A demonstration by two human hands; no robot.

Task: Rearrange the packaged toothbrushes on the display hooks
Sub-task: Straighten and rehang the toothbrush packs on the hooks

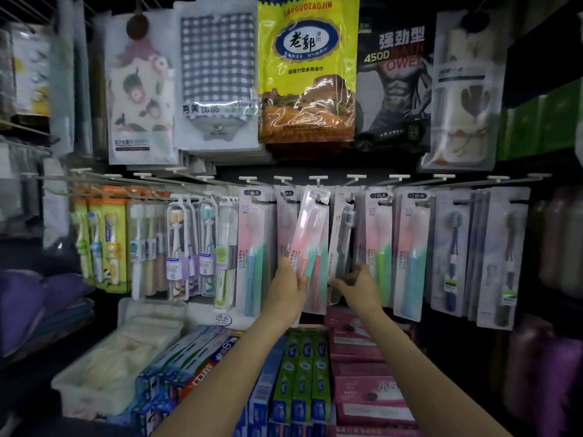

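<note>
Mid-rack, your left hand [291, 275] grips a tilted pink toothbrush pack [307, 244] still hanging from its hook [318, 181] — your right hand [355, 283] pinches the grey pack [339, 244] beside it. Next, likely: lift one pack free without snagging.

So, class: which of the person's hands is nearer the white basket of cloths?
Left. The left hand grips the tilted pink toothbrush pack, above and right of the white basket; the right hand is farther right.
</note>
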